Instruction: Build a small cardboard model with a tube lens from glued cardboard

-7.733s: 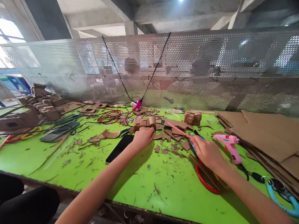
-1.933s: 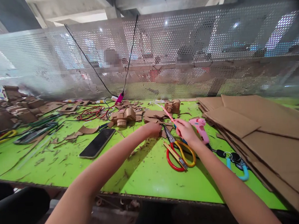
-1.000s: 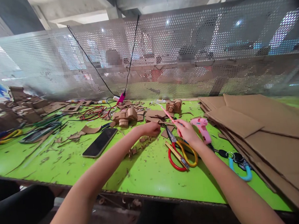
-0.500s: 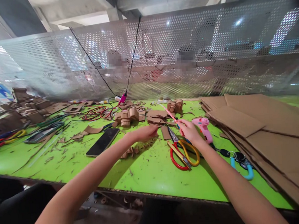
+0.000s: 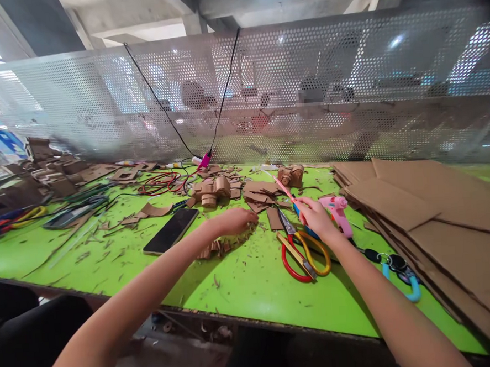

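My left hand [image 5: 238, 221] is low over the green table, fingers curled downward by small cardboard scraps [image 5: 219, 247]; anything inside them is hidden. My right hand [image 5: 317, 217] closes around the lower end of a slim pink stick [image 5: 283, 186] with a pale tip, which slants up and away. Something blue [image 5: 298, 208] shows at those fingers, partly covered. Under and beside this hand lie scissors [image 5: 288, 223] with one red and one yellow handle, a yellow utility knife [image 5: 296, 253] across them. A pink glue gun [image 5: 336, 206] rests just right of the hand.
Brown cardboard sheets [image 5: 449, 204] are stacked at the right, beside keys with a blue carabiner [image 5: 413, 289]. A phone [image 5: 171, 231] lies left of my left arm. Cardboard camera models [image 5: 210, 192], scraps and cables fill the back. A perforated metal screen [image 5: 265, 105] stands behind.
The view has shifted slightly, moving the scene a little right. My left hand has drawn slightly left and toward me; my right hand keeps its place at the pink stick.
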Demonstrator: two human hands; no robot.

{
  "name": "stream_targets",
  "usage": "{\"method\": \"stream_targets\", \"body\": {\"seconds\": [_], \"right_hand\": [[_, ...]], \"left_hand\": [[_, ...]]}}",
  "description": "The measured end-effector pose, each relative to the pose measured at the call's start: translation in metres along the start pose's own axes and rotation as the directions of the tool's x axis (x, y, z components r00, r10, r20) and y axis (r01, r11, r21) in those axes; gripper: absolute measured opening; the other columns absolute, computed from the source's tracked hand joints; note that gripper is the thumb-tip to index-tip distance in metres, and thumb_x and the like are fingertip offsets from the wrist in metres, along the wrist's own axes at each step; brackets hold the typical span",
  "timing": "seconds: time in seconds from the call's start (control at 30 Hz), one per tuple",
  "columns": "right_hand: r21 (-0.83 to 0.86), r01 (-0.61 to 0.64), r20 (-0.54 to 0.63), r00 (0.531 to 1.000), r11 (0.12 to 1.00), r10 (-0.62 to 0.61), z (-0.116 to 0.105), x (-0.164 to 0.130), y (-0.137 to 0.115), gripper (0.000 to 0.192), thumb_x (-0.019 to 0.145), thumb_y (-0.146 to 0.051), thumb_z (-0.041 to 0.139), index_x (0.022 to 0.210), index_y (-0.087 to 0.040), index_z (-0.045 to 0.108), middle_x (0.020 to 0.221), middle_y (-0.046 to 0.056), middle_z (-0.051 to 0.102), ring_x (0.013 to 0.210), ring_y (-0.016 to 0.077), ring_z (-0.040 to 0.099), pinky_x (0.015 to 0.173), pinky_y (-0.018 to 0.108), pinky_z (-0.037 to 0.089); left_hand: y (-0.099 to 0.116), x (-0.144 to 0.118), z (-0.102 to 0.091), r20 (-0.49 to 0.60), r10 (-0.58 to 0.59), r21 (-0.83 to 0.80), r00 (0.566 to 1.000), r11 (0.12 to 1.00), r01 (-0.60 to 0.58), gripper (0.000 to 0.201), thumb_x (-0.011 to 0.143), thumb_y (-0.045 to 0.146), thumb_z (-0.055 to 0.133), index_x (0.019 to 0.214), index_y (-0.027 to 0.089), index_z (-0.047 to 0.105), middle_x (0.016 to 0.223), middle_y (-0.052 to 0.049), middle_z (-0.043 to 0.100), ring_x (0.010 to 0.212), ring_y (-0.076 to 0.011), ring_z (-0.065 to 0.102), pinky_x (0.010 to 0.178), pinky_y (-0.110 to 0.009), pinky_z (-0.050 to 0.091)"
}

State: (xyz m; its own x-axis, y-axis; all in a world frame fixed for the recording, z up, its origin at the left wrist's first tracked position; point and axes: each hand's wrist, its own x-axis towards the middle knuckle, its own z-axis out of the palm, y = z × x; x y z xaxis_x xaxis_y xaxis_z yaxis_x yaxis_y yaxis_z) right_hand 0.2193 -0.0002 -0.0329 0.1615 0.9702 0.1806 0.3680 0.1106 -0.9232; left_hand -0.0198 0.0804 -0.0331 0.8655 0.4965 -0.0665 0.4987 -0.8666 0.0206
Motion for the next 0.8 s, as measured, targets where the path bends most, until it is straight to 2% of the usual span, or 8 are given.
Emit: {"method": "stream_targets", "body": {"seconds": [0.13, 0.2, 0.3, 0.43, 0.6, 0.8], "right_hand": [[0.002, -0.005, -0.002, 1.0, 1.0, 0.005, 0.001, -0.001, -0.002, 0.03, 0.078, -0.042, 0.048, 0.088, -0.017, 0.061, 0.041, -0.007, 0.044, 0.039, 0.0115, 0.04, 0.042, 0.023, 0.028], [-0.005, -0.009, 0.007, 1.0, 1.0, 0.009, 0.003, -0.003, -0.004, 0.029, 0.079, -0.041, 0.048, 0.089, -0.017, 0.061, 0.04, -0.007, 0.044, 0.038, 0.0116, 0.039, 0.042, 0.023, 0.028], [-0.022, -0.008, 0.019, 1.0, 1.0, 0.008, 0.005, -0.004, -0.005, 0.028, 0.079, -0.041, 0.048, 0.087, -0.017, 0.061, 0.041, -0.007, 0.044, 0.039, 0.0118, 0.04, 0.042, 0.024, 0.028], [-0.043, -0.01, 0.013, 1.0, 0.999, 0.01, 0.004, -0.003, -0.003, 0.029, 0.078, -0.041, 0.048, 0.089, -0.017, 0.061, 0.041, -0.006, 0.044, 0.04, 0.0127, 0.043, 0.043, 0.024, 0.03], [-0.057, 0.0, 0.015, 1.0, 0.998, 0.001, 0.003, -0.002, 0.0, 0.03, 0.079, -0.042, 0.048, 0.09, -0.017, 0.062, 0.041, -0.006, 0.045, 0.041, 0.0129, 0.044, 0.044, 0.024, 0.03], [-0.056, -0.001, 0.028, 1.0, 0.998, 0.003, 0.003, -0.002, 0.001, 0.03, 0.08, -0.041, 0.047, 0.091, -0.017, 0.062, 0.042, -0.006, 0.045, 0.041, 0.0131, 0.043, 0.044, 0.024, 0.03]], "left_hand": [[-0.001, -0.018, -0.011, 0.045, -0.049, -0.033, 0.998, 0.998, 0.051, 0.026, 0.075, 0.008, 0.048, 0.088, 0.019, 0.067, 0.092, -0.004, 0.07, 0.083, -0.0152, 0.063, 0.072, -0.023, 0.045], [-0.004, -0.022, -0.016, 0.047, -0.095, -0.007, 0.994, 0.995, 0.095, 0.022, 0.076, 0.009, 0.048, 0.085, 0.019, 0.065, 0.087, -0.003, 0.068, 0.08, -0.0153, 0.062, 0.067, -0.023, 0.043], [-0.006, -0.017, -0.015, -0.002, -0.124, 0.031, 0.992, 0.992, 0.124, 0.027, 0.079, 0.009, 0.046, 0.097, 0.02, 0.063, 0.096, -0.004, 0.067, 0.087, -0.0166, 0.062, 0.069, -0.023, 0.043], [-0.004, 0.002, -0.005, -0.045, -0.086, 0.055, 0.995, 0.995, 0.089, 0.031, 0.084, 0.011, 0.045, 0.11, 0.019, 0.06, 0.111, -0.008, 0.063, 0.098, -0.0205, 0.06, 0.074, -0.027, 0.046], [0.003, 0.015, 0.002, -0.035, -0.052, 0.085, 0.998, 0.995, 0.055, 0.035, 0.075, 0.002, 0.047, 0.102, 0.018, 0.062, 0.108, -0.009, 0.062, 0.096, -0.0207, 0.06, 0.073, -0.027, 0.046], [0.002, 0.02, 0.001, -0.017, -0.002, 0.11, 1.0, 0.994, 0.004, 0.019, 0.077, 0.009, 0.05, 0.087, 0.017, 0.063, 0.098, -0.007, 0.063, 0.085, -0.0184, 0.06, 0.067, -0.025, 0.044]]}}
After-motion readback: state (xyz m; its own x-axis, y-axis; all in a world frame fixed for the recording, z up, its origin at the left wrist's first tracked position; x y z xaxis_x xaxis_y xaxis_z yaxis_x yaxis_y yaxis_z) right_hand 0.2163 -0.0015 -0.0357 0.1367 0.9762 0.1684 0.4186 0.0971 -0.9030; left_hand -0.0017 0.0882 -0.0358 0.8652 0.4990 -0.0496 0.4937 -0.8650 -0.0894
